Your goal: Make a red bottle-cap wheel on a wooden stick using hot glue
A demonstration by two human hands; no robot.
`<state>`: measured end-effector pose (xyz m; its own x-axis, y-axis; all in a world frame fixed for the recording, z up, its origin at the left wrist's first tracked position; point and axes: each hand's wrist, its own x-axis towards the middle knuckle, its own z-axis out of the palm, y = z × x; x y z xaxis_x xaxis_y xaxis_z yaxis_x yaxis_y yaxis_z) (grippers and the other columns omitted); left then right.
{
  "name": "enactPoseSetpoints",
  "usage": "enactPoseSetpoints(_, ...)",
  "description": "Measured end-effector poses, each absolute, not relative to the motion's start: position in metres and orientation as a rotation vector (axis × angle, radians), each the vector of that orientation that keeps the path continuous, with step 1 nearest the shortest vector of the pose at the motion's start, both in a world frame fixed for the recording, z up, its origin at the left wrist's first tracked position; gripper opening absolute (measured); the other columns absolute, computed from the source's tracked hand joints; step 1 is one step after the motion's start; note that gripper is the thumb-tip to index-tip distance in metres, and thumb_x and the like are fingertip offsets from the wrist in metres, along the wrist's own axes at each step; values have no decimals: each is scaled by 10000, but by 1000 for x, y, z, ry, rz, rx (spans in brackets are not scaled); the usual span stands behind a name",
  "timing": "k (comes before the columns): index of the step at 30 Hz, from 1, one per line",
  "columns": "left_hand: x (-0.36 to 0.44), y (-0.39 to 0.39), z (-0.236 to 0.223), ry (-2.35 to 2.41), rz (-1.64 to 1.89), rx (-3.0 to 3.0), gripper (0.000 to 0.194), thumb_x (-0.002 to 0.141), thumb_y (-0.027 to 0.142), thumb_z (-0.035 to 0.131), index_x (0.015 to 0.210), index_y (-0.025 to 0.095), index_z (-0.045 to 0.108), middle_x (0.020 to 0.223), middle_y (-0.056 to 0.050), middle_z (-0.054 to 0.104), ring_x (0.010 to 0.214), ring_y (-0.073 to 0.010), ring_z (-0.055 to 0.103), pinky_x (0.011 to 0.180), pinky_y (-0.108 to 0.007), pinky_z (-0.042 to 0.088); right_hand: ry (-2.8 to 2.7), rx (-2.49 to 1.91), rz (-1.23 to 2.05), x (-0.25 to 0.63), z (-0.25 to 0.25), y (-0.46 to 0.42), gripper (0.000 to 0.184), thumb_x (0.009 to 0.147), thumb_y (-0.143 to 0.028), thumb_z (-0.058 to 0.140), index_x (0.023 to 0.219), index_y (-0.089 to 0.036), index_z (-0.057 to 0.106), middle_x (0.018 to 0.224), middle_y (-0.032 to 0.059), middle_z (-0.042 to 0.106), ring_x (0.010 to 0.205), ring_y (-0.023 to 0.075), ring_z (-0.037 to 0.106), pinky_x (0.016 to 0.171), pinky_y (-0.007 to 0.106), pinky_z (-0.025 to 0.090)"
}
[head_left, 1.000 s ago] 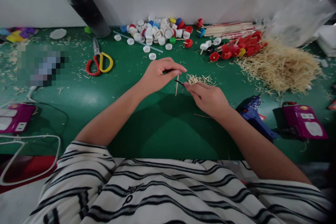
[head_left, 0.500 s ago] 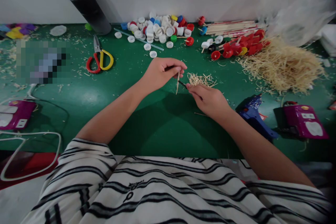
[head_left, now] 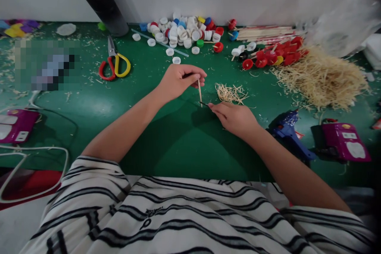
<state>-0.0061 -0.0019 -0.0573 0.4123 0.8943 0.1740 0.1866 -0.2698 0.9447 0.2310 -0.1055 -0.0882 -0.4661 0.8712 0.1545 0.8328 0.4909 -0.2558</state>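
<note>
Between thumb and fingers, my left hand (head_left: 180, 81) pinches a thin wooden stick (head_left: 200, 92) that points down toward me. My right hand (head_left: 236, 117) is closed on a small dark blade (head_left: 204, 104), its handle hidden in the fingers. The blade lies against the lower end of the stick. Just beyond my right hand is a small heap of wood shavings (head_left: 230, 93) on the green table (head_left: 190, 147).
Bottle caps (head_left: 187, 33) are piled at the back beside a black bottle (head_left: 104, 2). Red-and-yellow scissors (head_left: 114, 63) lie left. To the right are capped sticks (head_left: 270, 55), a large shavings pile (head_left: 323, 75), a blue glue gun (head_left: 293, 137) and a purple power socket (head_left: 347, 141).
The dark blade has slid down along the stick to its lower end, my right hand moving slightly toward me. My left hand keeps hold of the stick and has shifted a little left.
</note>
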Motion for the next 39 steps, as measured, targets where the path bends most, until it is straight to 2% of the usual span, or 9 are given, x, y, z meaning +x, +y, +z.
enactPoseSetpoints(7, -3, -5, -54, 858, 952, 1818, 199, 967, 264, 678, 1053, 146, 813, 870, -66, 809, 836, -158, 783, 844, -332, 675, -2285, -1426, 60, 221, -78, -93, 396, 1123, -366, 415, 1214, -235, 777, 1056, 76, 805, 852, 185, 721, 662, 281, 465)
enactPoseSetpoints(16, -3, -3, -58, 892, 977, 1843, 186, 973, 237, 665, 1049, 159, 816, 866, -61, 806, 848, -159, 783, 854, -333, 670, -2321, -1485, 160, 218, -76, -95, 464, 1123, -402, 354, 1186, -209, 771, 972, 95, 794, 852, 193, 703, 677, 282, 469)
enactPoseSetpoints(22, -3, -3, -59, 908, 976, 1809, 194, 978, 250, 667, 1060, 154, 813, 881, -63, 812, 868, -167, 791, 863, -347, 677, -2357, -1491, 185, 221, -74, -98, 447, 1116, -363, 363, 1236, -202, 762, 1078, 114, 799, 873, 198, 719, 684, 282, 468)
enactPoseSetpoints(30, -4, -3, -60, 901, 992, 1822, 206, 972, 287, 681, 1056, 154, 814, 880, -71, 812, 847, -164, 791, 835, -329, 682, -2476, -1472, 148, 226, -83, -106, 374, 1096, -326, 437, 1173, -217, 786, 1031, 72, 822, 830, 190, 731, 589, 277, 388)
enactPoseSetpoints(39, -1, -4, -57, 879, 993, 1868, 174, 964, 247, 673, 1036, 167, 811, 859, -52, 802, 823, -153, 776, 851, -335, 672, -2352, -1493, -30, 216, -74, -90, 462, 1128, -398, 369, 1163, -234, 799, 911, 65, 797, 741, 160, 675, 559, 282, 333)
